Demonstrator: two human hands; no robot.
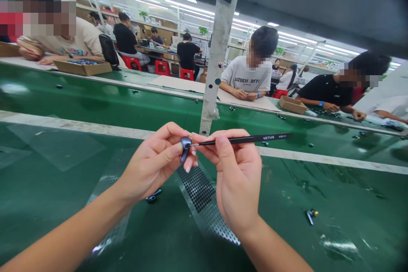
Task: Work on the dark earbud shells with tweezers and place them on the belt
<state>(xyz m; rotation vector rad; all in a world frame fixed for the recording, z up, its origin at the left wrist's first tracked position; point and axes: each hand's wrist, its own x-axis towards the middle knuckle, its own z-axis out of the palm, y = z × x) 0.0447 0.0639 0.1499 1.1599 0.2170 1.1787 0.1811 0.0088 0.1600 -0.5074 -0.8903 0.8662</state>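
Between thumb and fingers, my left hand (156, 159) pinches a dark blue earbud (185, 148) with its stem pointing down. My right hand (237, 170) is closed around black tweezers (255, 139) marked VETUS, held nearly level. Their thin metal tip meets the earbud's side; whether it carries a small part is too fine to see. Below the hands lies a clear sheet with rows of small black dots (199, 187), partly hidden by my right hand. Another dark earbud (154, 196) rests on the green surface beneath my left wrist.
An earbud with a yellow bit (310, 216) lies at right. A white post (212, 72) rises ahead, beside a green conveyor belt (159, 106) with scattered earbud parts. Across it, several people work near cardboard boxes (83, 68). Clear film (60, 142) lies at left.
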